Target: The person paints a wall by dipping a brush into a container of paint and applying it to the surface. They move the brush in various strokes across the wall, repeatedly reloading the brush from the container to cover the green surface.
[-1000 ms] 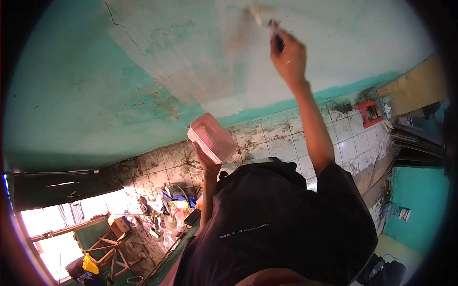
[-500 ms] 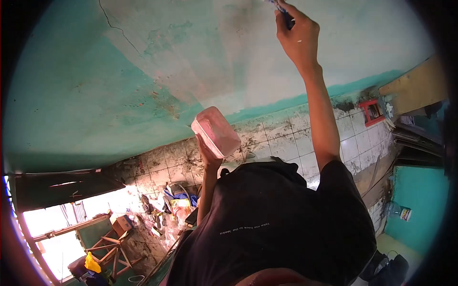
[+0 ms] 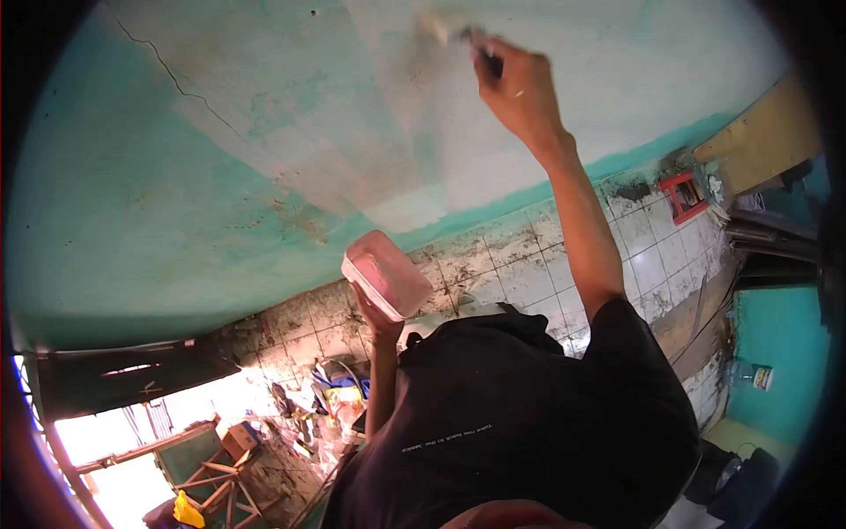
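Observation:
My right hand [image 3: 520, 88] is raised and closed around the dark handle of a paintbrush [image 3: 445, 32]. The brush's pale bristles are blurred and meet the wall [image 3: 308, 115], where whitish paint covers part of the turquoise. Lower down, my left hand [image 3: 377, 313] grips a pink rectangular plastic tub [image 3: 388, 275] from beneath and the side. The tub is tilted, its open top towards me, with pinkish-white paint smeared inside.
Stained white tiles [image 3: 529, 273] line the lower wall, with a red-framed box [image 3: 684, 197] at right. A wooden frame [image 3: 225, 485], a yellow cloth or bag [image 3: 187, 510] and cluttered items [image 3: 339, 388] are at lower left. A clear plastic container [image 3: 749, 375] stands at right.
My right hand has moved left along the wall with the brush, whose bristles now show. The view has shifted, and the tub in my left hand appears slightly lower.

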The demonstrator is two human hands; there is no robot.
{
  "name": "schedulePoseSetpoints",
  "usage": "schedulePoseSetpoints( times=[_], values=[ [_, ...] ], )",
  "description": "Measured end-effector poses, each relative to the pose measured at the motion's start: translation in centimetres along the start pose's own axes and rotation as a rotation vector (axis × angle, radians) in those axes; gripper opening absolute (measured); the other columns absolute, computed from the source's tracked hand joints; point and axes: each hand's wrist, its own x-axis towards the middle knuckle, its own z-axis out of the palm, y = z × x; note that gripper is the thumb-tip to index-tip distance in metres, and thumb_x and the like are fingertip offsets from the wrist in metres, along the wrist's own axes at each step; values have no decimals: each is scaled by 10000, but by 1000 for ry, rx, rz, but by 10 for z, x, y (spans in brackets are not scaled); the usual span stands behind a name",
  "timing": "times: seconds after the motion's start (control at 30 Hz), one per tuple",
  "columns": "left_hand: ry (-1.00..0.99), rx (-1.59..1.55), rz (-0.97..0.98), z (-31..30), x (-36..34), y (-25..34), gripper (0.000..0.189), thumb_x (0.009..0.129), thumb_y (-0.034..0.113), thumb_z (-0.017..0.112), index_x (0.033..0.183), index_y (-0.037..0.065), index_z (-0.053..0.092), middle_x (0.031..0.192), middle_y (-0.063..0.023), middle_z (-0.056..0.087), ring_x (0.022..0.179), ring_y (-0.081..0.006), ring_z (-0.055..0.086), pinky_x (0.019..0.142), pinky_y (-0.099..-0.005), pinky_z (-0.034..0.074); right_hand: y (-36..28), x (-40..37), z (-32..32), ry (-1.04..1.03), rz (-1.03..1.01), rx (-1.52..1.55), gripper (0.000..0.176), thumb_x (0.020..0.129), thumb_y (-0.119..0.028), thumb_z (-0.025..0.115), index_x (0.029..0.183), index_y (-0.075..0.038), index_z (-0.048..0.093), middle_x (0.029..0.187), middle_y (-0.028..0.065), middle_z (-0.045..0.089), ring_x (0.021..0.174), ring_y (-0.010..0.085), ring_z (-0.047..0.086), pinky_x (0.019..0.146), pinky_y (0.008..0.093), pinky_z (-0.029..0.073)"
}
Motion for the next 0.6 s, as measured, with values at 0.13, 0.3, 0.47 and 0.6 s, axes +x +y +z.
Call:
schedulePoseSetpoints(
  times=[0.13, 0.3, 0.47, 0.6],
  values=[
    [41, 125, 124, 14, -5, 1, 910, 870, 256, 756, 1550, 87, 175, 1502, -163, 359, 1367, -291, 409, 1124, -487, 373, -14, 15, -2, 260, -33, 112, 249, 879, -118, 664, 1123, -76, 695, 735, 139, 668, 630, 325, 648, 559, 402, 505],
    [90, 421, 267, -4, -4, -6, 1012, 796, 190, 805, 1544, 25, 143, 1519, -175, 325, 1377, -317, 394, 1126, -478, 374, 67, -157, 123, 23, 138, -21, 393, 888, -120, 633, 1279, -96, 605, 790, 128, 643, 709, 328, 659, 619, 461, 539],
    [9, 685, 395, -30, 0, -8, 868, 907, 229, 651, 1575, 83, 118, 1537, -184, 301, 1400, -346, 365, 1161, -516, 304, 90, -170, 109, -578, 392, -117, 249, 852, -136, 608, 1084, -80, 678, 858, 214, 666, 761, 426, 648, 690, 537, 540],
    [78, 83, 94, -45, 20, -20, 718, 994, 516, 471, 1555, 137, 232, 1511, -107, 378, 1373, -305, 407, 1135, -511, 346, 9, -12, 8, -347, 198, -28, 241, 825, -115, 624, 1050, -80, 705, 799, 191, 685, 730, 399, 661, 686, 479, 552]
  ],
)
